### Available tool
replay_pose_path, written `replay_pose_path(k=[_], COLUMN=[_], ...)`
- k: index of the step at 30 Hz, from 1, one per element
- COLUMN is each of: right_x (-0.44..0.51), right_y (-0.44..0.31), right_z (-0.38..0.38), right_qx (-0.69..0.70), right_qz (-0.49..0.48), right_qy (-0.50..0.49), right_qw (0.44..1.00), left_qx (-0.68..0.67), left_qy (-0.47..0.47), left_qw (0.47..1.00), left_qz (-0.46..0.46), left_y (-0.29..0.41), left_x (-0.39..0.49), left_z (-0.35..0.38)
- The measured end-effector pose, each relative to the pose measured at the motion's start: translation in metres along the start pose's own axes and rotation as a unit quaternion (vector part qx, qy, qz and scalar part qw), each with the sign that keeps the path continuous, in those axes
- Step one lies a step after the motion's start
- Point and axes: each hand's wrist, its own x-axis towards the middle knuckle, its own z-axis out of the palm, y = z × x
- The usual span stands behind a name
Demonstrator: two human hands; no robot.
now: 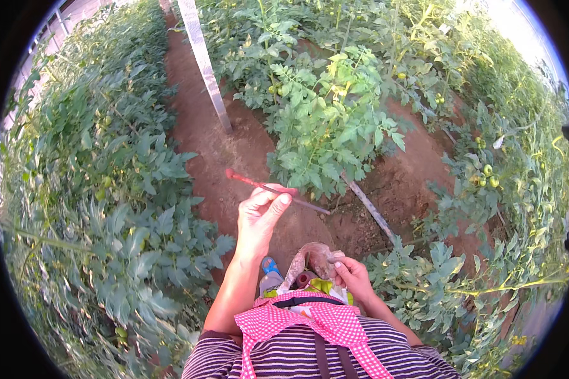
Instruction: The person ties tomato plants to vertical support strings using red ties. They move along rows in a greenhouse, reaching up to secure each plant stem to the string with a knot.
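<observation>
Raised in front of me, my left hand (261, 213) pinches a thin stick-like brush (246, 179) between thumb and fingers. Its far-left end is coated red, and the dark thin handle points to the right. Red stain also shows on the fingertips. At waist height my right hand (353, 277) has its thumb and fingers closed at the rim of a stained, whitish bag (317, 253); a small greyish thing shows at the fingertips, too unclear to name. Inside the bag sits a dark red container mouth (304, 278). A leafy tomato plant (332, 128) with yellow flowers stands beyond the left hand.
Dense tomato plants (123, 189) line the left side, with more on the right bearing green tomatoes (488, 176). A pale post (206, 66) rises from the bare soil path (194, 94). A drip hose (370, 206) crosses the soil. My foot wears a blue sandal (270, 266).
</observation>
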Motion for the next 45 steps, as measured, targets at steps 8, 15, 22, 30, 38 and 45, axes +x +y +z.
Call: replay_pose_path(k=[8, 15, 22, 30, 38, 45], right_x=[0.092, 0.136, 0.193, 0.284, 0.368, 0.387], right_y=[-0.100, -0.103, -0.097, -0.094, -0.083, -0.079], right_z=[0.092, 0.123, 0.129, 0.095, 0.039, 0.051], right_qx=[0.241, 0.335, 0.339, 0.121, -0.313, -0.626], right_qz=[-0.171, -0.114, -0.048, -0.096, -0.065, 0.058], right_qy=[-0.008, -0.012, -0.053, 0.116, 0.234, 0.100], right_qw=[0.955, 0.935, 0.938, 0.981, 0.918, 0.771], left_qx=[-0.139, -0.130, -0.072, 0.022, 0.000, -0.014], left_qy=[-0.124, -0.125, -0.079, -0.005, 0.013, -0.006], left_qw=[0.968, 0.961, 0.975, 0.992, 0.982, 0.977], left_qz=[-0.166, -0.209, -0.197, -0.125, -0.190, -0.213], left_y=[-0.033, -0.045, -0.054, -0.026, -0.046, -0.076], left_x=[0.076, 0.098, 0.119, 0.163, 0.188, 0.227], left_z=[-0.034, -0.066, -0.104, -0.129, -0.149, -0.178])
